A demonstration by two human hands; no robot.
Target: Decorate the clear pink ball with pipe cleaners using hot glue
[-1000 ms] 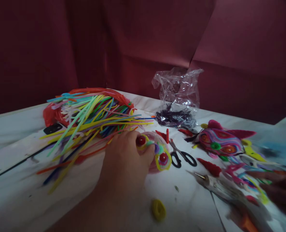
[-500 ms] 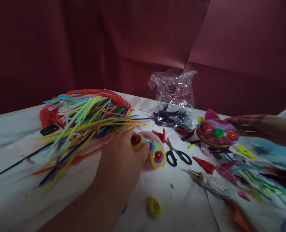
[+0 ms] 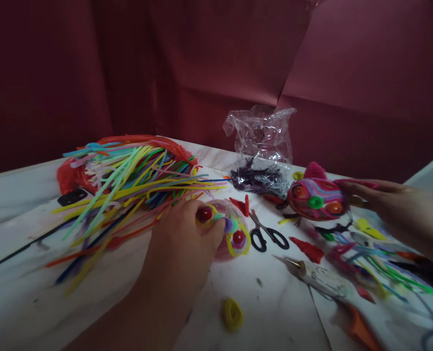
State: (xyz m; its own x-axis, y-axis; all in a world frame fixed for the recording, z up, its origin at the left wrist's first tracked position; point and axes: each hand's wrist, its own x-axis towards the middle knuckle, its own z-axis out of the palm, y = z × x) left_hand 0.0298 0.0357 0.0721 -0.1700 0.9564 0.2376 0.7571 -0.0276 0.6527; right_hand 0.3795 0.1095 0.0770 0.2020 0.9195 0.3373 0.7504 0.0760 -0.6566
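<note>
My left hand (image 3: 185, 239) is closed, thumb and fingers pinching a pipe-cleaner face piece (image 3: 239, 238) with red bead eyes ringed in yellow. That piece lies over a round pinkish base (image 3: 225, 253), partly covered by my hand. To the right, my right hand (image 3: 395, 200) grips a pink ear at the side of a pipe-cleaner cat head (image 3: 316, 199) with orange eyes and a green nose. Black-handled scissors (image 3: 265, 233) lie open between the two pieces. A hot glue gun (image 3: 322, 279) rests nearer to me, its metal tip pointing left.
A heap of coloured pipe cleaners (image 3: 128, 175) spills from a red bag on the left, over a phone (image 3: 29, 229). Behind stands a clear plastic bag (image 3: 262, 146) with dark strands. A yellow coil (image 3: 233, 314), red triangles (image 3: 307, 248) and loose scraps (image 3: 373, 258) lie around.
My right hand has moved a little left, and the cat head has shifted left with it. My left hand stays on the face piece. The view has shifted slightly.
</note>
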